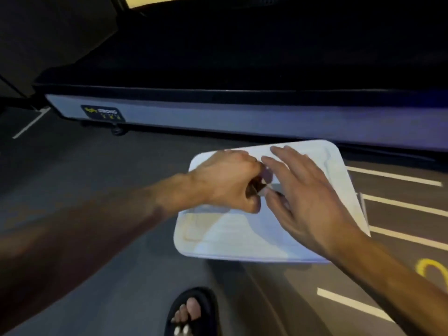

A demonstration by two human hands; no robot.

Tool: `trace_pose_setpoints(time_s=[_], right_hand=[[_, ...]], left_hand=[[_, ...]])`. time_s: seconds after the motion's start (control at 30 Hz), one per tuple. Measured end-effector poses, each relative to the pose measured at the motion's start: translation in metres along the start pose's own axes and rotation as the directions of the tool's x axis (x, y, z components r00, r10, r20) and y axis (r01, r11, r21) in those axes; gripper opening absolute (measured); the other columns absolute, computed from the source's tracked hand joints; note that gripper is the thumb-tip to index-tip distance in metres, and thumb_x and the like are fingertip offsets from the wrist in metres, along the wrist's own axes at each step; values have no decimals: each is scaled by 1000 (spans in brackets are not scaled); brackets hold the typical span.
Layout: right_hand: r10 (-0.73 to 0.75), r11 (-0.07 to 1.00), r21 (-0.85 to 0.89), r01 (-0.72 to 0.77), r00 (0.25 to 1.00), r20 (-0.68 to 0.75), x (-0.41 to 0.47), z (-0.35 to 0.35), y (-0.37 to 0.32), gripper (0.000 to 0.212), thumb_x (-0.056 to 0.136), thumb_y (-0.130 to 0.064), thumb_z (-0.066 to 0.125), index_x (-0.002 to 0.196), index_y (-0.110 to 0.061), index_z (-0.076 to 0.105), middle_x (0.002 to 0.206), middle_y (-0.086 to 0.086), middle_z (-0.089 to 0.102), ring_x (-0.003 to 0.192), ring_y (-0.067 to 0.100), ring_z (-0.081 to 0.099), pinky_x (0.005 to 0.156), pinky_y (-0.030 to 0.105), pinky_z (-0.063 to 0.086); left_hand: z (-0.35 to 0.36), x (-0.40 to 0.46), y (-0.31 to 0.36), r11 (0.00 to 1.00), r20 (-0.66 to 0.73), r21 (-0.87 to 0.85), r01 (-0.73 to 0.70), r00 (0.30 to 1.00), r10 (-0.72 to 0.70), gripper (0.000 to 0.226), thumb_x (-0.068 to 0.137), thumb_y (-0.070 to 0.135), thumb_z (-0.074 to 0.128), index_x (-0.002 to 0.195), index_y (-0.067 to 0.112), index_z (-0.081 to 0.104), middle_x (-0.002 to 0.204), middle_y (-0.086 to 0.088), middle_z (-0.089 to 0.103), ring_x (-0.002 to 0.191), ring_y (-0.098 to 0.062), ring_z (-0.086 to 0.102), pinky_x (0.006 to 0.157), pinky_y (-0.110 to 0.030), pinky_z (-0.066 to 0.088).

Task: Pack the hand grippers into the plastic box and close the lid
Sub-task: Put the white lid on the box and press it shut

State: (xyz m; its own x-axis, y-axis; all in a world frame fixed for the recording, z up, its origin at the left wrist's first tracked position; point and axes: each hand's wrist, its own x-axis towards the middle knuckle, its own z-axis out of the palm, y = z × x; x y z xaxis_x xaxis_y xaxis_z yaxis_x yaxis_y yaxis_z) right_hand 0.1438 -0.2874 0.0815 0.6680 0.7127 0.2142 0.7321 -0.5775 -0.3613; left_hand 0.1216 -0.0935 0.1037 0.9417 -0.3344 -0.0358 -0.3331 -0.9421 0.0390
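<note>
A white plastic box lid point(242, 236) lies flat over the box on the floor, and the box body and its contents are hidden under it. My left hand point(228, 183) is curled into a fist at the lid's middle, gripping a small dark part that looks like the lid handle point(257, 187). My right hand point(305, 197) is spread flat over the right half of the lid, its fingertips touching the left hand's knuckles. No hand grippers are visible.
A low dark platform with a grey side point(242, 117) and a small foot point(118, 130) runs behind the box. White floor lines point(397, 204) and a yellow mark point(431, 270) lie to the right. My sandalled foot point(191, 314) is just in front.
</note>
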Motion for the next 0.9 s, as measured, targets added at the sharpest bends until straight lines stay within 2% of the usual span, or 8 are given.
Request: trace_pose_setpoints(time_s=[0.1,0.27,0.37,0.5,0.6,0.7,0.8,0.9], right_hand=[[104,994,-34,-102,990,91,-15,15,33,58,99,-47,34,151,-22,36,163,2,26,152,25,18,124,42,14],[241,964,-177,-196,927,286,-35,43,80,73,93,-70,15,157,-35,7,165,-9,-10,153,20,-13,123,37,-6],[282,948,-231,-220,916,286,-40,53,90,75,89,-72,-1,156,-38,-5,163,-10,-19,151,22,-20,123,43,-6],[311,923,-317,-218,908,280,-39,63,81,73,94,-67,1,158,-31,-2,166,-1,-10,153,30,-11,123,53,7],[315,918,-334,-214,905,286,-33,73,75,73,94,-68,3,157,-33,-9,166,0,-15,151,33,-17,122,56,3],[323,913,-342,-220,903,282,-30,77,77,74,94,-69,8,157,-34,-7,166,-1,-15,151,33,-17,122,58,5],[309,919,-331,-212,910,277,-24,76,82,75,92,-72,5,156,-36,-11,165,-3,-21,151,32,-21,122,58,3],[308,915,-349,-201,909,283,-25,74,78,75,91,-72,2,155,-35,-15,164,-2,-25,150,31,-24,122,56,4]], left_hand=[[36,23,15,997,18,-67,-27,999,28,23,67,46,61,72,35,41,75,10,59,73,-19,56,59,-28,48],[69,30,20,998,7,-49,-44,999,44,13,89,34,57,97,24,56,101,3,62,90,-22,58,73,-36,50],[86,18,12,999,-127,-28,37,991,-40,33,93,36,60,121,20,64,124,-1,61,109,-27,58,91,-39,45],[107,-13,-4,932,-57,-109,345,934,-353,62,97,62,41,151,33,40,164,-1,25,150,-29,22,121,-44,21],[119,-27,-12,887,14,-173,428,902,-432,70,96,71,24,159,41,17,171,3,-3,157,-21,-12,126,-51,6],[124,-25,-18,884,26,-203,421,905,-425,71,97,73,21,159,43,8,170,7,-13,153,-16,-26,126,-51,11],[122,-16,-24,871,54,-223,439,897,-438,72,96,75,20,159,44,5,169,10,-19,150,-14,-32,124,-54,20],[121,-19,-21,880,77,-188,436,900,-430,74,95,75,11,160,43,-2,167,7,-25,149,-17,-35,123,-58,18]])
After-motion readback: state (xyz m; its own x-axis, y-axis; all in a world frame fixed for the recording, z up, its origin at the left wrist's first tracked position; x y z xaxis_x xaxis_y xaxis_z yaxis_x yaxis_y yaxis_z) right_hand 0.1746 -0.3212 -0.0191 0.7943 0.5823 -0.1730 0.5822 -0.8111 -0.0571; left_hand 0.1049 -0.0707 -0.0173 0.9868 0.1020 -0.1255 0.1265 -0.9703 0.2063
